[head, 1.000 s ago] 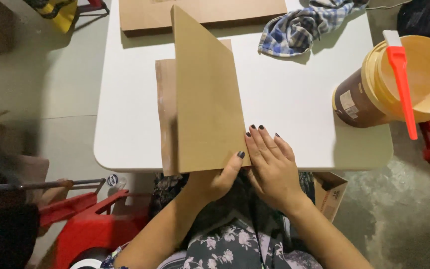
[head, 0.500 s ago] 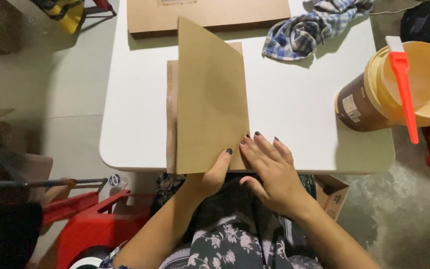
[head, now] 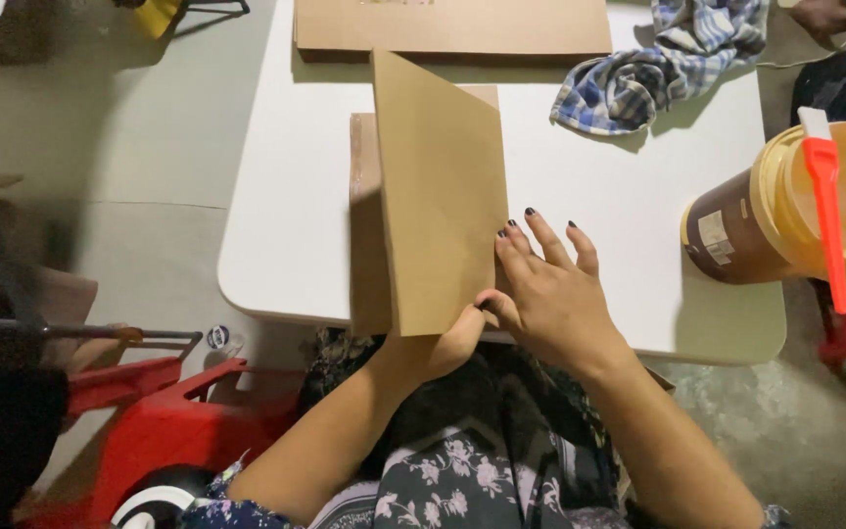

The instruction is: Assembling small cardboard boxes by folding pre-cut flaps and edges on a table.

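Checked cloth and lidded tub sit on table.

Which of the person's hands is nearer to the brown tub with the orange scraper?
Right. The right hand lies flat on the table beside the brown paper sheet, toward the tub; the left hand grips the sheet's near edge, farther away.
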